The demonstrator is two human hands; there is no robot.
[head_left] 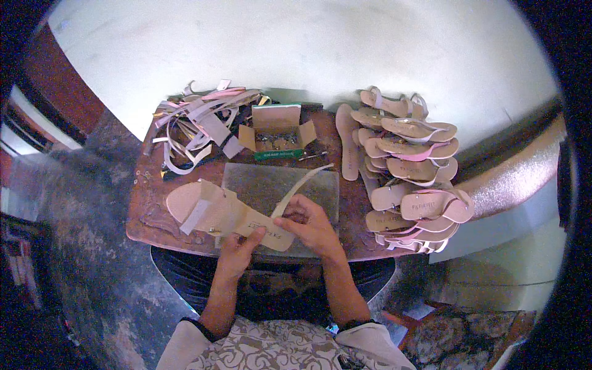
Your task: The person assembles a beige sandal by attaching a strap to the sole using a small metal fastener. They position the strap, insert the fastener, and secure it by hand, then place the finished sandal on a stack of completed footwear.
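A tan sandal (pixel 216 213) with a wide grey-white strap across its toe end lies slanted before me, toe to the far left and heel to the near right. My left hand (pixel 240 250) grips its near edge around the middle, thumb on top of the insole. At the heel end, my right hand (pixel 308 225) pinches a thin pale strap (pixel 302 186) between thumb and fingers. The strap's loose end curves up and away to the right. Whether its lower end is joined to the sandal is hidden by my fingers. Beneath lies a dark flat slab (pixel 277 179).
The brown wooden table (pixel 151 209) backs onto a pale wall (pixel 277 43). A tangle of straps (pixel 206 120) lies far left, beside an open green carton (pixel 280 153) of small metal pieces. Several sandals (pixel 419 169) are stacked at right, next to a bare sole (pixel 348 142).
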